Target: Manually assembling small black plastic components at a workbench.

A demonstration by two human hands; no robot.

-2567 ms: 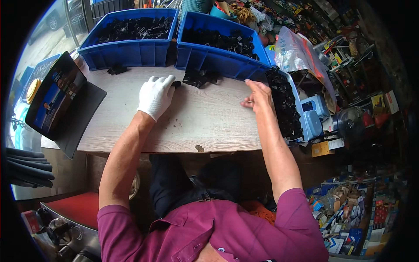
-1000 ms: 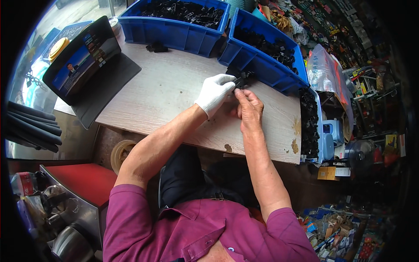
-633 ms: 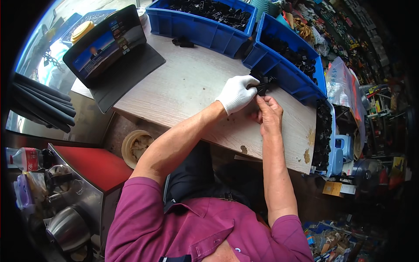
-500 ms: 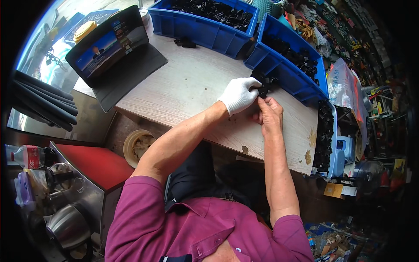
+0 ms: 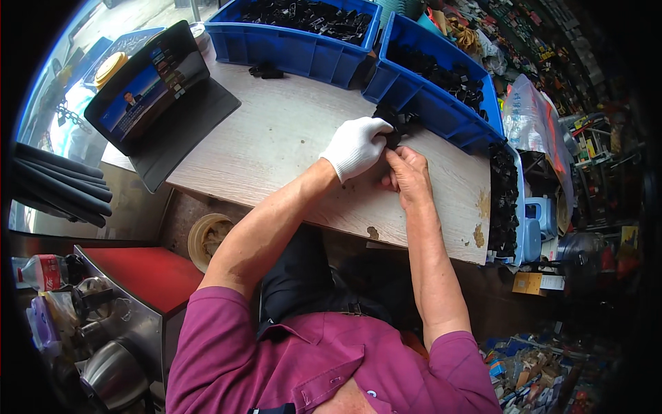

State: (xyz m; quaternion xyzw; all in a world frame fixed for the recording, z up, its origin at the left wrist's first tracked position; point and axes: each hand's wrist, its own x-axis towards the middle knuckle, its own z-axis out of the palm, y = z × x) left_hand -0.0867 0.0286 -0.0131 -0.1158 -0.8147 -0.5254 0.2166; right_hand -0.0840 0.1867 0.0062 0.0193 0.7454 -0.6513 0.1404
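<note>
A small black part point(image 5: 393, 138) is pinched between my two hands above the table point(image 5: 289, 131). My left hand point(image 5: 356, 147), in a white knitted glove, closes its fingers on the part from the left. My bare right hand point(image 5: 409, 175) meets it from the near right, thumb and forefinger pressed together at its lower end. Fingers cover much of the part, so its exact kind cannot be made out. Just beyond my fingers, several more black parts point(image 5: 407, 120) lie against a blue bin point(image 5: 431, 114) filled with similar pieces.
Another blue bin point(image 5: 283, 52) of black pieces stands at the back, a few loose pieces point(image 5: 266, 71) before it. A tablet point(image 5: 141, 90) in a dark folding case leans at the left. More black pieces fill a container point(image 5: 520, 207) beside the right edge. A tub point(image 5: 207, 238) sits below.
The whole view has shifted, so table and bins appear further left. My hands stay together on the black part, with little visible change in their grip.
</note>
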